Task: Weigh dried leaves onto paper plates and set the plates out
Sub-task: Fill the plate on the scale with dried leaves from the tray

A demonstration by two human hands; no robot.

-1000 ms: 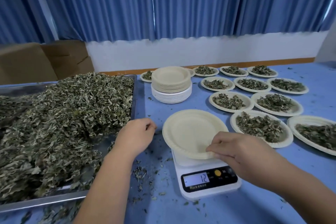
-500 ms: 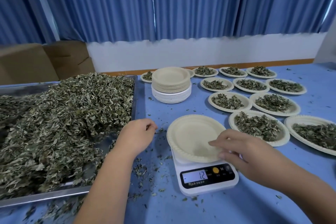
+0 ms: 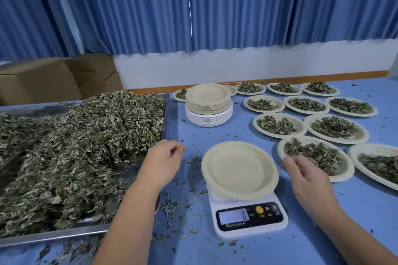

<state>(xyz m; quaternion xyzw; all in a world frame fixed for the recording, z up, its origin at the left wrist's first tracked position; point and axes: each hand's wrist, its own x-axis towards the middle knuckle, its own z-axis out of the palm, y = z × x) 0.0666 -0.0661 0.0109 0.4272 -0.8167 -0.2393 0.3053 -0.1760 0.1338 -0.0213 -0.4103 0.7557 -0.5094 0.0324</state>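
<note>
Blue curtains [image 3: 237, 6] above white wall [image 3: 237, 66]; cardboard boxes [image 3: 53, 77], perhaps stacked, left.

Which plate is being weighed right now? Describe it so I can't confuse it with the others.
Start at the big metal tray heaped with dried leaves on the left; just right of it sits a white digital scale. The plate resting on that scale is the one. It is empty, while the filled plates to its right all hold leaves.

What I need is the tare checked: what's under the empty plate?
A white scale; the empty plate hides most of its platform, leaving the front display panel visible.
</note>
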